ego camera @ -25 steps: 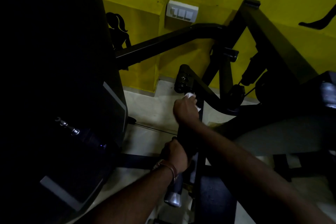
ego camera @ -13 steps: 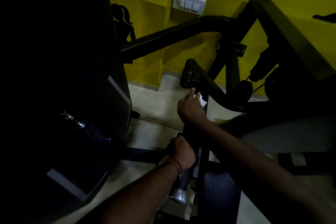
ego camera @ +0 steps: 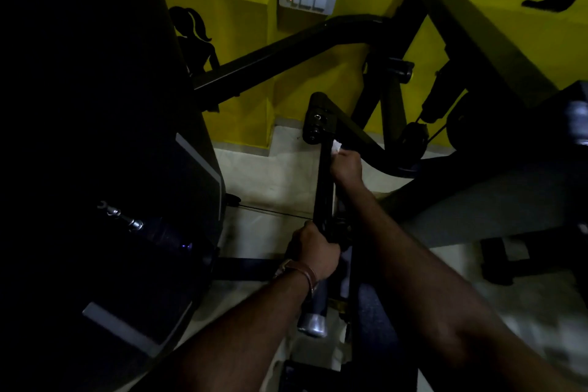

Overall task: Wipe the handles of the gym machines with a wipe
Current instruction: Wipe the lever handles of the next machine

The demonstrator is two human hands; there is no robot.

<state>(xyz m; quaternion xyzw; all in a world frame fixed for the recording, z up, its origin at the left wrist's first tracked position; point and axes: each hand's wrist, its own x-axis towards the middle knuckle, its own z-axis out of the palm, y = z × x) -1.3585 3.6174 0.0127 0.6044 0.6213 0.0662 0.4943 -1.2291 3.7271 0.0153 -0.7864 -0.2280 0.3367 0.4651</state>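
White wipe [ego camera: 336, 146] in right hand [ego camera: 346, 165]; left hand [ego camera: 315, 253] grips handle [ego camera: 323, 188] below

Wipe [ego camera: 336, 146]: small, white, crumpled — pressed against the upper end of the handle, just below the pivot.
Handle [ego camera: 324, 181]: long black bar — runs steeply up the middle, near upright.

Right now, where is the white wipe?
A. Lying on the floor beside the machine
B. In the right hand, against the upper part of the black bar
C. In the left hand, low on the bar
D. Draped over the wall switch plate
B: the white wipe pokes out of the right hand high on the black bar, while the left hand grips the bar lower down without it.
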